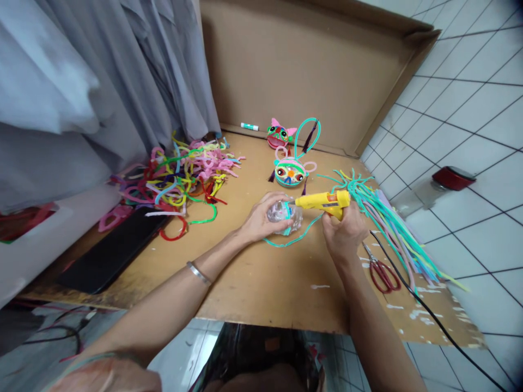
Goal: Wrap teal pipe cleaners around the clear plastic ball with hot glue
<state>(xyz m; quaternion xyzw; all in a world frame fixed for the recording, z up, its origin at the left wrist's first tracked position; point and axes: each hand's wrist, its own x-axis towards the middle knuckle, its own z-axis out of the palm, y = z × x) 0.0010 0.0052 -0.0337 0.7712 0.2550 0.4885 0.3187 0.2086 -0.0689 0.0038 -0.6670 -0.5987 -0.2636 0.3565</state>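
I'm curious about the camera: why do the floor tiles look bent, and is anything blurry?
Head view: wide lens bows the tiles near the edges; light is soft and even, shadows faint; the glue gun in the right hand and the clear piece under the left hand are sharp; corners darken.

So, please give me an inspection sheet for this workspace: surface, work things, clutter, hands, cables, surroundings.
Surface: brown cardboard sheet, white glue spots near the right edge.
Work things: yellow glue gun; clear round piece with a teal pipe cleaner.
Clutter: pile of bent pipe cleaners, straight bundle, two finished faces, red scissors, black phone.
Hands: left hand grips the clear piece; right hand grips the gun.
Cables: black cord runs off right.
Surroundings: grey curtain, white tiles.
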